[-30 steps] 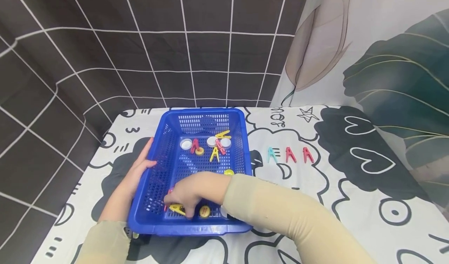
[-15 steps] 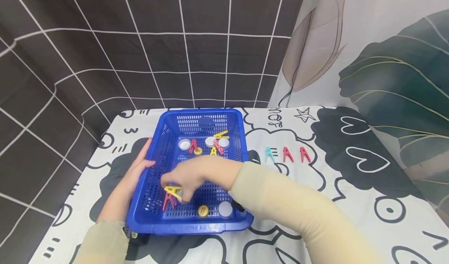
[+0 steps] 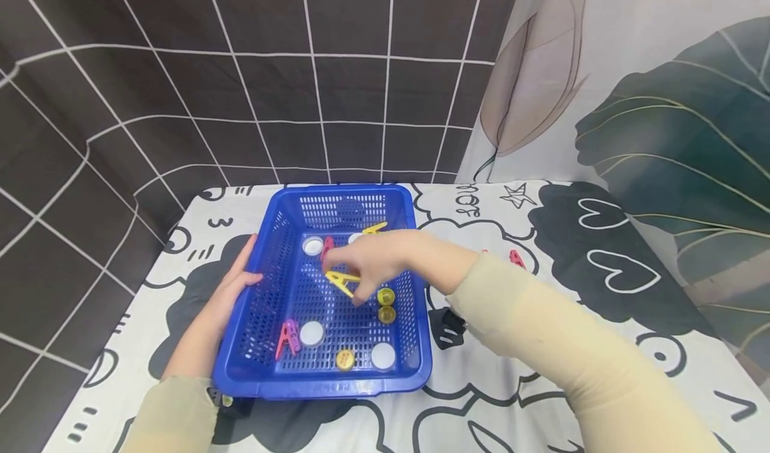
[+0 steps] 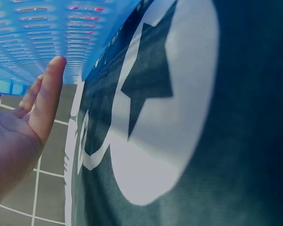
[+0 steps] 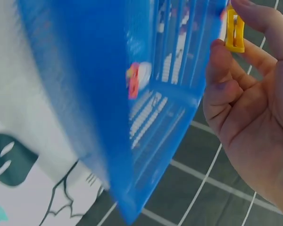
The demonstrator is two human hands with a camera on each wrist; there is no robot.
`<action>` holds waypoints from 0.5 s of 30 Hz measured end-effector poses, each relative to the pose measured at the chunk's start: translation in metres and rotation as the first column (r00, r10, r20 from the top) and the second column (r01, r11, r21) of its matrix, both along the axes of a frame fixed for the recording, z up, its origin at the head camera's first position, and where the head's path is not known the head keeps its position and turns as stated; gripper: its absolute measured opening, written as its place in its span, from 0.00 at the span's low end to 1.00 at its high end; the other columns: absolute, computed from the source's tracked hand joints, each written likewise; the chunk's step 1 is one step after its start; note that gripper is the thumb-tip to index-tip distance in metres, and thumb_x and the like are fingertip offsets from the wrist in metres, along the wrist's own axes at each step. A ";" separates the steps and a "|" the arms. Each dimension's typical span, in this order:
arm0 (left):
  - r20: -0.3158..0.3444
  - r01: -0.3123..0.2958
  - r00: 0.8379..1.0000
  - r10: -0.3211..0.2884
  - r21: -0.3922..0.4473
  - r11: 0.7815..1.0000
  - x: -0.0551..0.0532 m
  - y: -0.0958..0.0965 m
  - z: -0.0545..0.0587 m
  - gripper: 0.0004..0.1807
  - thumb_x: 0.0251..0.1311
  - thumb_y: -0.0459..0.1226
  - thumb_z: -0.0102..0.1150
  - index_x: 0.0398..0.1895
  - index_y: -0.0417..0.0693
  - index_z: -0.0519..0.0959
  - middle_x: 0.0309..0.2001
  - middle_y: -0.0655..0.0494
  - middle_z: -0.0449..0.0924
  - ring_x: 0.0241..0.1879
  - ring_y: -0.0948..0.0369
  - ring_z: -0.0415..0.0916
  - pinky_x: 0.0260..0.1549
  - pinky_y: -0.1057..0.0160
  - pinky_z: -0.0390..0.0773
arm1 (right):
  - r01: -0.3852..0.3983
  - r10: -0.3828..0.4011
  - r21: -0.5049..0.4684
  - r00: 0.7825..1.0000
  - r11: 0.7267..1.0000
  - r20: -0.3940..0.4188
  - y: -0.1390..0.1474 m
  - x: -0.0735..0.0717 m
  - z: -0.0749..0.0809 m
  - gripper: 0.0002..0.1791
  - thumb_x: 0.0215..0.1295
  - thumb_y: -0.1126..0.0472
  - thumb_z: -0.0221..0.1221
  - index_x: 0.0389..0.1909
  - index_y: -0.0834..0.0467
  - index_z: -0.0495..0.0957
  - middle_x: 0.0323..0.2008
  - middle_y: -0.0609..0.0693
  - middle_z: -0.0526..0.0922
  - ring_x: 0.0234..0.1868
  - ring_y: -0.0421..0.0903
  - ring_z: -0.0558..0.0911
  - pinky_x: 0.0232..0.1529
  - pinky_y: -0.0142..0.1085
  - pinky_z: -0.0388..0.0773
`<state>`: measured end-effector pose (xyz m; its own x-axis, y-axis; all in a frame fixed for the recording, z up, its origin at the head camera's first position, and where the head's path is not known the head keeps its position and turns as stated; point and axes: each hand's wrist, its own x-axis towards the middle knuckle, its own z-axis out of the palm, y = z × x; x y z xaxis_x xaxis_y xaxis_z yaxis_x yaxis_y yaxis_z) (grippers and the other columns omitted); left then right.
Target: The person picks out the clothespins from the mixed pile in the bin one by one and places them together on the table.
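My right hand pinches a yellow clothespin between thumb and fingers, above the floor of a blue plastic basket. The same clothespin shows end-on in the right wrist view. My left hand rests against the basket's left outer wall with straight fingers; the left wrist view shows those fingers at the slotted side. Red and purple clothespins lie together at the basket's front left, beside a white bottle cap. Another yellow clothespin lies toward the back.
More caps lie in the basket: a gold cap, a white cap and two yellow ones. A red clothespin lies on the patterned cloth to the right; my right arm hides others there. A dark grid-patterned curtain hangs behind.
My right hand has picked the yellow clothespin up from the basket's front left and carried it up and to the right. My left hand stays at the basket's side.
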<state>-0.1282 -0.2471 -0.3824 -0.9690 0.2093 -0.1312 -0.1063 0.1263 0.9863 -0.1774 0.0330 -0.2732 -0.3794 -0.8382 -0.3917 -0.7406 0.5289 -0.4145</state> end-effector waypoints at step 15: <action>-0.025 0.013 1.000 -0.012 0.028 1.000 -0.003 0.001 -0.001 0.41 0.62 0.30 0.36 0.74 0.58 0.33 0.74 0.45 0.33 0.70 0.42 0.40 0.55 0.76 0.64 | 0.287 -0.290 -0.207 0.957 0.935 0.017 0.108 -0.027 0.005 0.35 0.51 0.54 0.65 0.61 0.53 0.65 0.34 0.50 0.79 0.32 0.44 0.76 0.35 0.37 0.77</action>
<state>-0.1312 -0.2459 -0.3831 -0.9692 0.2247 -0.1010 -0.0802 0.0998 0.9918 -0.2040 0.1408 -0.2684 -0.6208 -0.7536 -0.2161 -0.5751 0.6251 -0.5277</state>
